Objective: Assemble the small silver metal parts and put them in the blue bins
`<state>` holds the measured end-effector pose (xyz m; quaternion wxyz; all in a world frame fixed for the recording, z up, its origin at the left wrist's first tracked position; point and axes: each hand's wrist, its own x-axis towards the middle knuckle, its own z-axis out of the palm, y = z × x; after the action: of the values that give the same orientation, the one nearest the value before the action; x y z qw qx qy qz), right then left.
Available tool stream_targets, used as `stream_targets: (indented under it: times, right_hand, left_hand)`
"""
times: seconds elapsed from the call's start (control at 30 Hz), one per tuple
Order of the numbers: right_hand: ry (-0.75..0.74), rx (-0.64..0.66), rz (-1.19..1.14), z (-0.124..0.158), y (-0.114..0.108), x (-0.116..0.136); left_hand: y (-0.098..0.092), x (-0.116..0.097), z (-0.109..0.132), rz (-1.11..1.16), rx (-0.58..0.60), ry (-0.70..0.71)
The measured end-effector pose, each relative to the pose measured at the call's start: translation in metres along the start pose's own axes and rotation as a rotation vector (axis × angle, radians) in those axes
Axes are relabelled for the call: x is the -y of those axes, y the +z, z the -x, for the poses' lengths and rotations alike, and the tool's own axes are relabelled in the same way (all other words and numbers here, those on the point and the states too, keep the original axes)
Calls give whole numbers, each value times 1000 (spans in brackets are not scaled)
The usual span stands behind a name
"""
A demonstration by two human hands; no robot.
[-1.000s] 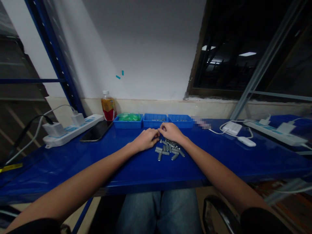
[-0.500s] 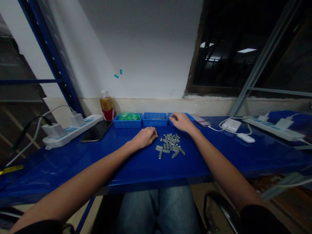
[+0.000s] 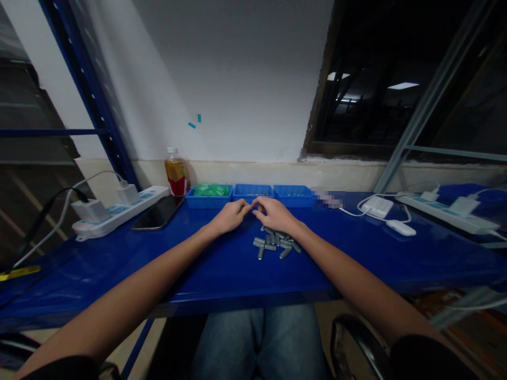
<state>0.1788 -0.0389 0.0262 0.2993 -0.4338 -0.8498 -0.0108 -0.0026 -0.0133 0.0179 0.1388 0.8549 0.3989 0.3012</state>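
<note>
My left hand (image 3: 233, 215) and my right hand (image 3: 272, 212) meet at the fingertips over the blue table, just in front of the small blue bins. Both are closed in a pinch; whatever is between the fingers is too small to make out. A pile of small metal cylinders (image 3: 270, 244) lies below my right hand, which covers part of it. Behind the hands stand the middle bin (image 3: 253, 191) and the right bin (image 3: 295, 198), each with small metal parts inside. The left bin (image 3: 208, 202) holds green plastic bags (image 3: 209, 190).
A drink bottle (image 3: 176, 173) stands left of the bins, near a dark phone (image 3: 156, 214) and a white power strip (image 3: 119, 214). On the right are a white charger (image 3: 377, 206), a small white case (image 3: 401, 227), cables and another power strip (image 3: 447, 212).
My right hand has come from the right bin to my left hand and now hangs over the far part of the pile. My left hand has shifted slightly left.
</note>
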Motion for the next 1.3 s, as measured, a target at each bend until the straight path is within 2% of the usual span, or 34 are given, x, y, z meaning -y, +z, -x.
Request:
stream_targets:
  times: [0.17, 0.3, 0.37, 0.47, 0.57, 0.63, 0.7, 0.77, 0.87, 0.97, 1.1, 1.3]
  right_hand:
    - [-55, -86, 30, 1, 3, 7]
    - [-74, -147, 52, -2, -9, 5]
    - [-2, -237, 108, -3, -21, -5]
    - [224, -357, 265, 0, -39, -32]
    - [431, -308, 397, 7, -49, -59]
    - [467, -239, 421, 10, -48, -65]
    - [406, -188, 376, 8, -41, -57]
    - [269, -151, 281, 3, -30, -39]
    - [58, -109, 145, -2, -13, -8]
    - [-47, -102, 62, -3, -3, 8]
    - [-77, -98, -29, -1, -1, 3]
    - [-145, -30, -56, -1, 0, -8]
  left_hand:
    - [3, 4, -5, 207, -17, -32]
    - [6, 2, -3, 262, -7, -20]
    - [6, -4, 1, 176, 44, 43]
    - [7, -14, 8, -9, 145, 224]
    - [10, -19, 12, -128, 215, 347]
    - [13, -19, 12, -162, 234, 351]
    - [15, -16, 11, -142, 221, 310]
    - [16, -12, 9, -46, 173, 232]
    - [15, -4, 2, 225, 47, 86]
    - [12, 3, -4, 495, -8, -20]
    - [10, 7, -6, 677, -5, -109]
    - [12, 10, -3, 735, -24, -152]
